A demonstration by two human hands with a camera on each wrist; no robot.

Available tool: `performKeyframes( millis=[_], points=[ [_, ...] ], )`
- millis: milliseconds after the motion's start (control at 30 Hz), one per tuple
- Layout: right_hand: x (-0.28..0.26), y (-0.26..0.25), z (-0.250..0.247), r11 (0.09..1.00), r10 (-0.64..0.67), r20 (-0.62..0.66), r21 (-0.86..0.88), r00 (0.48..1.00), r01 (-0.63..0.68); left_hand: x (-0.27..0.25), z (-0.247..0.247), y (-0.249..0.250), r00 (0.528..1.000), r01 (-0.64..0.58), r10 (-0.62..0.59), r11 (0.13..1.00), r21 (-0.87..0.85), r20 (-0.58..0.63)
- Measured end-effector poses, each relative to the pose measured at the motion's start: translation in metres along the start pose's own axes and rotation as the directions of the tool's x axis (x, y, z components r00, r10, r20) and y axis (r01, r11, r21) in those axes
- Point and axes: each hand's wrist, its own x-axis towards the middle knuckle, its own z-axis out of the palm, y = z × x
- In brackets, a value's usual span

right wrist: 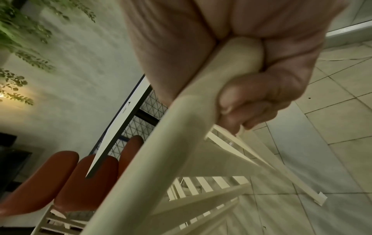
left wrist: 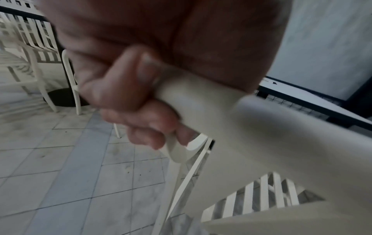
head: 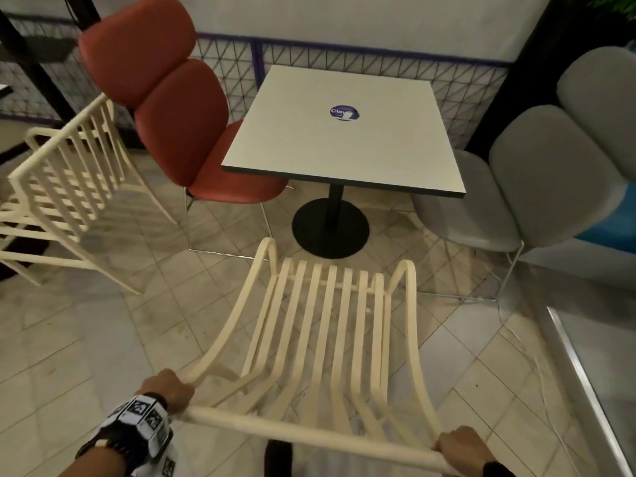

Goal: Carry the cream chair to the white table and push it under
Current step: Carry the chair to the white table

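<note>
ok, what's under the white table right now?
Under the white table: its black pedestal post and round base, plus the red chair seat edge tucked in left. The tabletop hides the floor beneath.

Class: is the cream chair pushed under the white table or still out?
Out. The cream chair sits short of the white table; its seat front reaches only the black base.

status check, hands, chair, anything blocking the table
Left hand and right hand both grip the cream chair top rail. Chair faces the white table, not yet under. Black pedestal base directly ahead.
</note>
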Motion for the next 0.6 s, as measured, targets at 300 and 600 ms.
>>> performKeyframes(
  millis=[300,600],
  points=[
    [0.03,-0.088,-0.059,0.98,0.047,-0.059,0.197,0.997,-0.034,0.041,-0.073,0.08,0.999,-0.046,0.044,0.996,-0.071,-0.03],
    [0.07,-0.179,-0.11,0.985,0.008,-0.142,0.174,0.99,0.017,0.088,-0.131,0.16,0.998,-0.063,0.064,0.993,-0.1,0.006]
  ],
)
